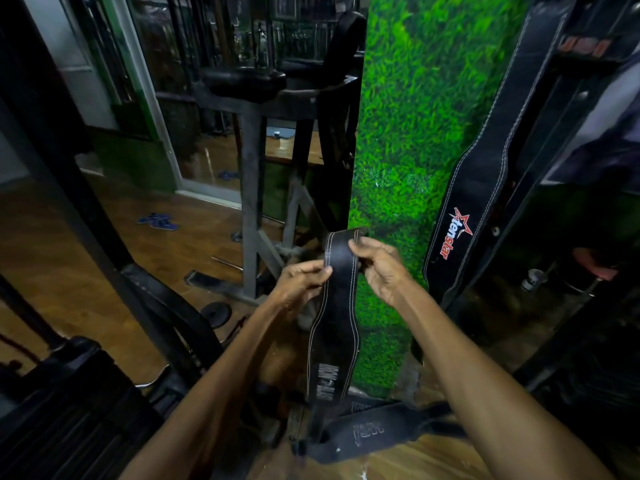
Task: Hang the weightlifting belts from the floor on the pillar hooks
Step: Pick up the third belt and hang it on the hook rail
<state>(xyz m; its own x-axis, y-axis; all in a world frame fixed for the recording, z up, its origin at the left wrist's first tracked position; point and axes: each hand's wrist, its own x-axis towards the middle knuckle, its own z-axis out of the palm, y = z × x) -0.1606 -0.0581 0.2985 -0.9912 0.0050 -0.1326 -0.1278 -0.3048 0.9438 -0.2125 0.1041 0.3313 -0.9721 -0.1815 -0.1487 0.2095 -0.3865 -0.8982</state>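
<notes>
Both forearms reach forward; left hand (301, 282) and right hand (379, 265) fingers pinching black belt (337, 306) upright.

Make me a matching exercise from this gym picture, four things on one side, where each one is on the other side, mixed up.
Things:
1. belt with red star logo
2. belt with white stitching
3. blue sandals
4. belt with pale lettering

Places:
A. lying on the floor at the pillar's foot
B. hanging on the pillar's right side
C. on the wooden floor, far left
D. held in the left hand and right hand

Pairs: 1-B, 2-D, 3-C, 4-A
</notes>
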